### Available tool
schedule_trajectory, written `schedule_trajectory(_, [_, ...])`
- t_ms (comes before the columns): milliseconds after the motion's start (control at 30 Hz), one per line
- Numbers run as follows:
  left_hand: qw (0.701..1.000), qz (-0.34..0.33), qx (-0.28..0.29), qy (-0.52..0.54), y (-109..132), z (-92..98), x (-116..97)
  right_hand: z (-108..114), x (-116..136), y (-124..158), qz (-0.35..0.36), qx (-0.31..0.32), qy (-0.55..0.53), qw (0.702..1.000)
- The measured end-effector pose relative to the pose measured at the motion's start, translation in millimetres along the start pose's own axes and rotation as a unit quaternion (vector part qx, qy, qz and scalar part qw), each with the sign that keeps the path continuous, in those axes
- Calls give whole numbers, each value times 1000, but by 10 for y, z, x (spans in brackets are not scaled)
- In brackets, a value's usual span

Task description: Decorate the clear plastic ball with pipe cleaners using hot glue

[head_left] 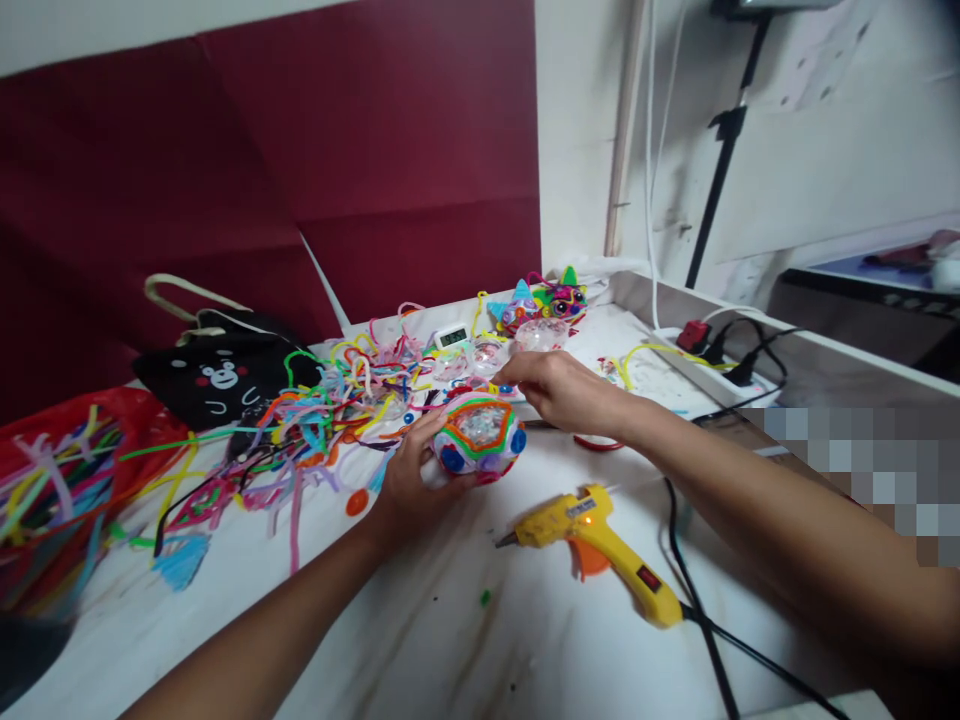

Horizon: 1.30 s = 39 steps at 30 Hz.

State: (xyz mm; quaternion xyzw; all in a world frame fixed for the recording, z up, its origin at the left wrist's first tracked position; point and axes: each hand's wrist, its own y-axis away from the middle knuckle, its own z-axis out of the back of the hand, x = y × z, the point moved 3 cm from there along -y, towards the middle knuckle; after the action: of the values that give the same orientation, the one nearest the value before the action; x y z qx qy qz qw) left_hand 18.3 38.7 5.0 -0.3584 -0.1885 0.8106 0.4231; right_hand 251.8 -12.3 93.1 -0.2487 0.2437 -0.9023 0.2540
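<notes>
My left hand (409, 470) is wrapped round a round clear ball (478, 436) decorated with coloured pipe-cleaner rings and blue dots, holding it just above the white table (465, 620). My right hand (559, 390) reaches in from the right, its fingers pinched together at the ball's top edge on something too small to make out. A yellow hot glue gun (600, 545) lies on the table in front of the ball, nozzle pointing left, its black cord (705, 630) trailing to the right.
A tangle of coloured pipe cleaners (322, 420) covers the table's left middle. A red bag (67, 490) of more sits far left, a black bear-face bag (221, 375) behind. Finished colourful ornaments (544, 300), a small digital timer (452, 337) and a power strip (712, 365) stand at the back.
</notes>
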Motion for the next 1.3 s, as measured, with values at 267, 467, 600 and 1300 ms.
schedule_trajectory(267, [998,42,-2,38,5,-12,92,2,-12,-15,-2,78,13,997])
schedule_trajectory(467, [995,74,-1,73,20,-31,175,-23,32,-18,-22,113,-7,993])
schedule_trajectory(600, [993,78,5,89,26,-27,179,-36,57,-9,-16,116,6,993])
schedule_trajectory(1300, [993,-2,5,114,8,-18,206,-194,-264,7,-87,22,-175,981])
